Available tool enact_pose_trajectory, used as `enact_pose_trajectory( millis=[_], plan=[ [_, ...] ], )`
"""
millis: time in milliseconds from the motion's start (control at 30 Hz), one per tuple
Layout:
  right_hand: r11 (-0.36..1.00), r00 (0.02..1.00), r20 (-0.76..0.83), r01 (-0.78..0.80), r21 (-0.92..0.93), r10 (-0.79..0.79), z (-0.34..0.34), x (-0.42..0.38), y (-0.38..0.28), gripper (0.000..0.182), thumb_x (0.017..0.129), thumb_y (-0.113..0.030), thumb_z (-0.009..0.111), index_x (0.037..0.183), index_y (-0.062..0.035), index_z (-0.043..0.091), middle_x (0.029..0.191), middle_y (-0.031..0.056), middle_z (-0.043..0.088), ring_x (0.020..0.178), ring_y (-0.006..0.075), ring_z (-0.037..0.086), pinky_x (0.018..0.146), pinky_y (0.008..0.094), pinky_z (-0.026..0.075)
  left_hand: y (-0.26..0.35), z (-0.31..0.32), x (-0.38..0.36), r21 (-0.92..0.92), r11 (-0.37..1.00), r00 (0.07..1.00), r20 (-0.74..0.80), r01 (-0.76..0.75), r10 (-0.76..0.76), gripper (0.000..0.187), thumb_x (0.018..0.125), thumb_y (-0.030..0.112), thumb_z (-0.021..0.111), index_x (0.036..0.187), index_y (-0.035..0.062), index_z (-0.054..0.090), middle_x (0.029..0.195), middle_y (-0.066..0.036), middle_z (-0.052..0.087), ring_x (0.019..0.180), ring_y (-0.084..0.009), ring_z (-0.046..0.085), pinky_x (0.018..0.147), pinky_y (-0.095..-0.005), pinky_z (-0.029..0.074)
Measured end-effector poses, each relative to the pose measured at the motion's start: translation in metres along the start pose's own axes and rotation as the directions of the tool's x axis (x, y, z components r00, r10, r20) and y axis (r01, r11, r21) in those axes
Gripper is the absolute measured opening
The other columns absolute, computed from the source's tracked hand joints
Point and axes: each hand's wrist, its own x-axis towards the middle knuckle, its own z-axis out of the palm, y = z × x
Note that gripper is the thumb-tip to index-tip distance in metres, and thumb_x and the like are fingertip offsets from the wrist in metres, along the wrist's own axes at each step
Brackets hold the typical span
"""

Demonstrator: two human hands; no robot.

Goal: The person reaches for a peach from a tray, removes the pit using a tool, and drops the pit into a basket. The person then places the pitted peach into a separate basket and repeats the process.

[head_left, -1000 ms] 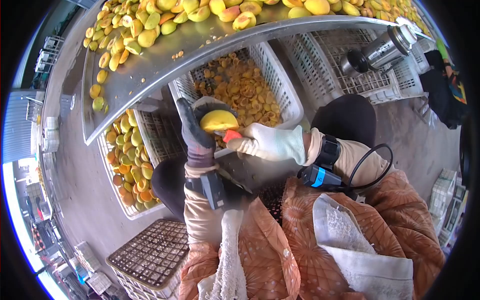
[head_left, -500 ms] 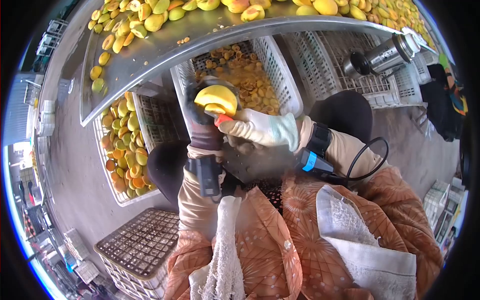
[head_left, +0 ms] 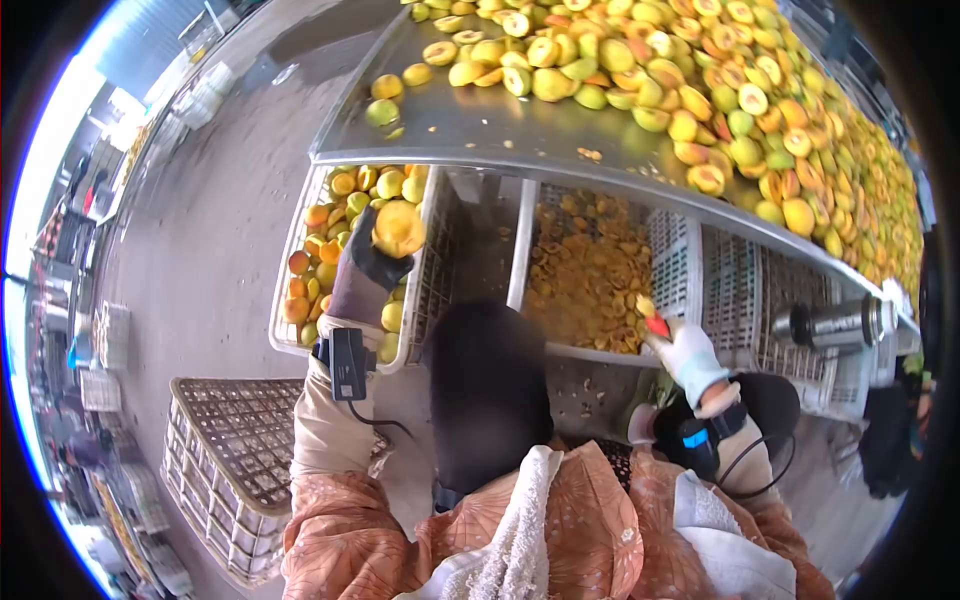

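Grey concrete floor (head_left: 220, 240) spreads around us, widest on the left, its edges bent by the round lens. Across the top of our view runs a metal table (head_left: 470, 130), bare and shiny at its near left end. On it we see a broad heap of fruit (head_left: 740, 110), yellow, green and orange, many pieces cut open, thickest toward the right.

Below the table edge we have a row of containers. Nearest the middle stands a white crate (head_left: 676, 250) with a layer of thin yellow-brown pieces (head_left: 590, 265). To its left, a second crate (head_left: 413, 310) holds rounded fruit, and at the lower left we see a lattice basket (head_left: 230, 440) with a brown top. Toward the right edge, beside more crates (head_left: 735, 290), we make out a steel flask (head_left: 845, 325) on its side.

Our hands are well apart. The left hand (head_left: 378, 258), in a dark glove, closes around a large yellow fruit (head_left: 399, 230) above the second crate. The right hand (head_left: 688, 355), in a white glove, grips a red-handled tool (head_left: 657, 325) at the near right corner of the white crate. Just beyond the red part shows a small yellow bit (head_left: 645, 303); we cannot tell whether it sits on the tool.
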Motion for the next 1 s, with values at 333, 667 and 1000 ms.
enact_pose_trajectory(
  millis=[333,667,1000],
  plan=[
    [0.986,0.999,0.034,0.0,-0.168,0.006,0.016,0.018,-0.02,0.042,0.082,-0.036,0.064,0.11,-0.0048,0.059,0.087,0.0224,0.065,0.082,0.0391,0.063,0.074,0.0441,0.049,-0.209,0.034,0.12,0.038,0.902,0.802,-0.474,0.431,-0.363,0.024,0.085,0.021,0.06,0.1,0.0033,0.064,0.093,-0.02,0.064,0.087,-0.0368,0.06,0.078,-0.0397,0.047],
    [0.994,0.977,-0.185,0.109,-0.01,-0.109,-0.02,0.019,-0.03,0.033,0.085,-0.037,0.06,0.1,-0.0068,0.058,0.074,0.0212,0.062,0.071,0.0411,0.061,0.061,0.0494,0.047,-0.304,0.102,0.197,0.684,0.73,0.907,0.311,-0.005,-0.285,0.03,0.088,0.025,0.051,0.104,0.0022,0.063,0.108,-0.019,0.063,0.104,-0.0317,0.057,0.088,-0.0411,0.045],
    [0.91,0.982,0.169,0.147,-0.387,-0.087,-0.002,0.041,0.026,0.031,0.086,-0.035,0.056,0.103,-0.0089,0.06,0.077,0.0168,0.065,0.069,0.0362,0.063,0.061,0.0477,0.048,-0.186,-0.005,0.071,-0.164,0.904,0.606,-0.694,0.394,-0.39,0.036,0.096,0.021,0.045,0.116,-0.0073,0.055,0.113,-0.019,0.059,0.105,-0.0297,0.056,0.093,-0.0359,0.043]
  ],
)
